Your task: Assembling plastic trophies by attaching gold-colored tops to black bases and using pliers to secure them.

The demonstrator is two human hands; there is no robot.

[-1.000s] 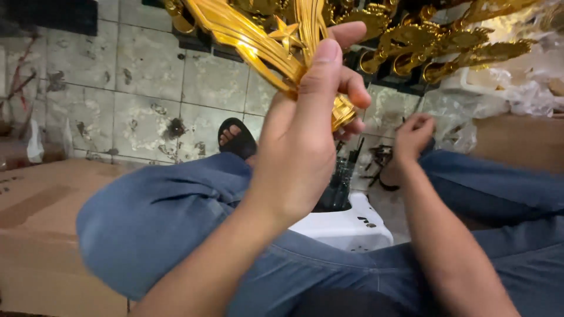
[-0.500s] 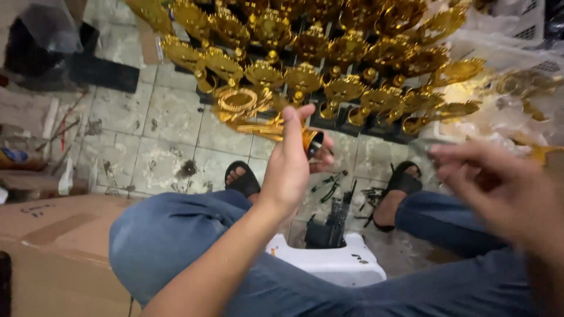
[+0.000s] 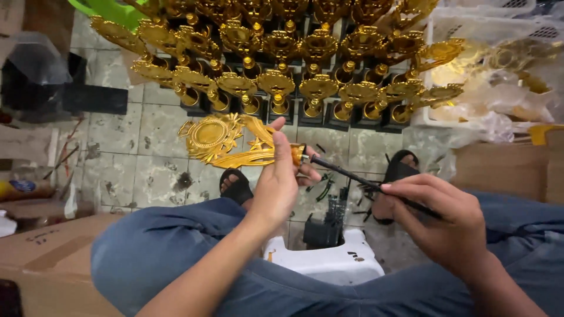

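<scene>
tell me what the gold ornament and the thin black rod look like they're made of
Gold ornament, held in the left hand: probably moulded plastic with shiny metallic gold plating, judging by its bright glare and crisp relief; cast metal can't be excluded. Thin black rod, held in the right hand: dark, matte and straight, possibly painted metal or plastic.

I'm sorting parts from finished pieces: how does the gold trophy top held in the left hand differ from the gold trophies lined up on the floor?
The gold plastic trophy top lies sideways in the left hand, while the finished gold trophies stand upright on the tiled floor. The held top has no base, only a thin black rod at its stem, steadied by the right hand; the standing ones sit on black bases. Both share the shiny gold finish and round medallion shape.
</scene>
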